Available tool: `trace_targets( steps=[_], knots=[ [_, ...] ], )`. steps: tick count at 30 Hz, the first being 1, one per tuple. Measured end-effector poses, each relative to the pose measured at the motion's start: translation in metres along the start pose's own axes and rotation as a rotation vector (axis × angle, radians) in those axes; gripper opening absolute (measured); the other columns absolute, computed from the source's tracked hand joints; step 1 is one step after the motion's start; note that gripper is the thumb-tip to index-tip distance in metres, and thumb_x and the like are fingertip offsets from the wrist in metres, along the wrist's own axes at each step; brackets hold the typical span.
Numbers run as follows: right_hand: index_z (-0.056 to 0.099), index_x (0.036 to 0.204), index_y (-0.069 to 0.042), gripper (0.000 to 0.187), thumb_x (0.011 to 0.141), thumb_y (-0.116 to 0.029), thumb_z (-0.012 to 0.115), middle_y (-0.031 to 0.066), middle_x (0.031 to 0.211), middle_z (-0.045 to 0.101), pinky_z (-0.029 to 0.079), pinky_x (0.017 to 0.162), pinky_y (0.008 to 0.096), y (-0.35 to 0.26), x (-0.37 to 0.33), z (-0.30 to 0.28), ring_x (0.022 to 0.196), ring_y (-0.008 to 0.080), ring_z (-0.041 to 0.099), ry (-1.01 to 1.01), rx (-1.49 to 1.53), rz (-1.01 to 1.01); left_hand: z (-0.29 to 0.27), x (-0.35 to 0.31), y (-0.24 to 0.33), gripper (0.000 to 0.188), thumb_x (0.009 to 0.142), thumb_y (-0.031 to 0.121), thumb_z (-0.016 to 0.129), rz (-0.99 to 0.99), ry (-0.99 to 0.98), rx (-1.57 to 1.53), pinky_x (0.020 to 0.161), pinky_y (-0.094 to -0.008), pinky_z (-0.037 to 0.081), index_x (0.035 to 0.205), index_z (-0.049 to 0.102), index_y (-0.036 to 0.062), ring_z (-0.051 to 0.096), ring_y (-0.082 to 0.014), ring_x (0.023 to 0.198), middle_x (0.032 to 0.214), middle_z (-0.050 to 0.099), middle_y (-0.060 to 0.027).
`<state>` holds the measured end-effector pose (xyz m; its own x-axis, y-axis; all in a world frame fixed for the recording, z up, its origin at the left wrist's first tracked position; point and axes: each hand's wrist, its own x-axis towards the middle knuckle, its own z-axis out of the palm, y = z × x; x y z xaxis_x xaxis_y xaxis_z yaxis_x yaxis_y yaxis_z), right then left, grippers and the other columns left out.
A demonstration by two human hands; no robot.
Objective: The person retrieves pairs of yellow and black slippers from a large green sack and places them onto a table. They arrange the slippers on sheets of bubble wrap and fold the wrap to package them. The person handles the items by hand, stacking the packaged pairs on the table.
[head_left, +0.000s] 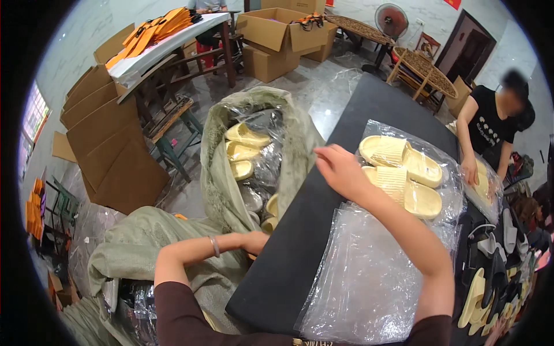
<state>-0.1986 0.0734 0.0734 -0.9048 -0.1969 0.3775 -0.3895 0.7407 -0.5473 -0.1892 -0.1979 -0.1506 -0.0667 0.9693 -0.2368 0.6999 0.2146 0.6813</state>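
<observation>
A pair of pale yellow slides (424, 167) with ribbed straps lies on a clear plastic bag on the black table (300, 230). Just left of them, my right hand (340, 171) is held over the table's far-left edge, its fingers stretched out and nothing seen in them. My left hand (253, 242) is low beside the table's left edge, near the mouth of a green woven sack (216, 167). Its fingers are hidden, so any hold cannot be made out. More wrapped yellow slides (245, 151) fill that sack. A stack of flat clear bags (369, 277) lies nearest me.
A co-worker (490, 124) at the right handles another bagged pair (482, 184). Loose slides (473, 297) crowd the lower right. A second green sack (138, 242) slumps at the left. Beyond stand flattened cardboard (109, 144), open boxes (271, 43) and a fan (391, 22).
</observation>
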Motion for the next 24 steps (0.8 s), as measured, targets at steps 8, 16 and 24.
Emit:
trace_targets(
  steps=[8, 16, 24],
  knots=[
    [0.008, 0.139, 0.011, 0.106, 0.076, -0.051, 0.066, 0.0236, 0.123, 0.054, 0.044, 0.093, 0.0399, 0.081, 0.077, 0.204, 0.110, 0.0350, 0.055, -0.624, -0.559, 0.684, 0.088, -0.016, -0.029, 0.046, 0.083, 0.031, 0.057, 0.112, -0.087, -0.231, 0.083, -0.0422, 0.046, 0.124, 0.051, 0.0115, 0.055, -0.0362, 0.104, 0.118, 0.057, -0.0149],
    [0.054, 0.127, -0.011, 0.067, 0.079, -0.058, 0.058, 0.0060, 0.136, 0.047, 0.035, 0.103, 0.0425, 0.109, 0.093, 0.196, 0.124, 0.0242, 0.046, -1.291, -0.137, 0.649, 0.076, -0.044, 0.014, 0.043, 0.083, 0.029, 0.057, -0.034, -0.089, -0.149, 0.080, -0.0445, 0.047, 0.121, 0.052, 0.0090, 0.056, -0.0366, 0.102, 0.112, 0.059, -0.0156],
    [0.047, 0.121, 0.004, 0.055, 0.082, -0.029, 0.069, 0.0177, 0.127, 0.047, 0.033, 0.100, 0.0575, 0.144, 0.108, 0.194, 0.119, 0.0348, 0.046, -0.600, 0.719, 1.280, 0.076, -0.050, 0.018, 0.041, 0.082, 0.028, 0.058, -0.044, 0.037, -0.237, 0.079, -0.0451, 0.047, 0.119, 0.053, 0.0099, 0.057, -0.0366, 0.099, 0.110, 0.060, -0.0154]
  ],
)
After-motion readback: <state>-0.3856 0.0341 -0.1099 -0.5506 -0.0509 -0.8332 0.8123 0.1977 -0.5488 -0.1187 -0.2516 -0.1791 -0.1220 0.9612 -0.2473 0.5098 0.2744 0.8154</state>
